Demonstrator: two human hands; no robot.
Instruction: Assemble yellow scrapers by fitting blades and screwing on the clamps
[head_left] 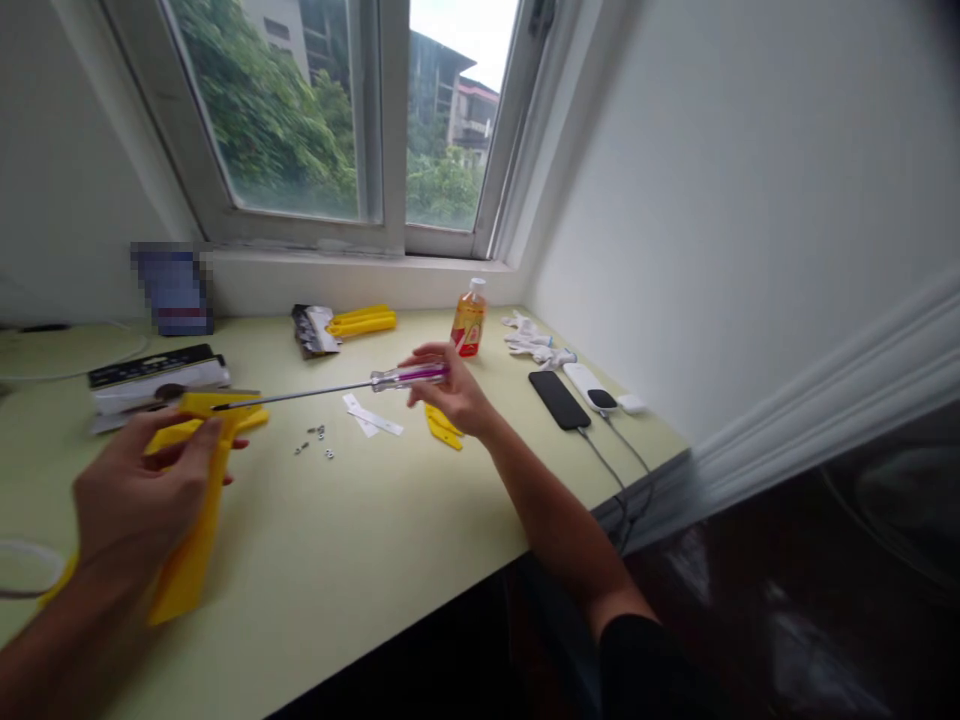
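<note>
- Left hand (142,490): fingers clenched around a yellow plastic moulding (184,575), which is held above the pale green desk (360,520).
- Right hand (454,390): fingers grasping the clear-and-purple handle of a screwdriver (409,376); the tip of its steel shaft (292,394) sits at the moulding's upper end.
- Handling, judged: moulding appears light, stiff and smooth; take hold by its long body, clear of the tip.
- Small metal fasteners (315,440) lie loose on the desk, easily scattered.
</note>
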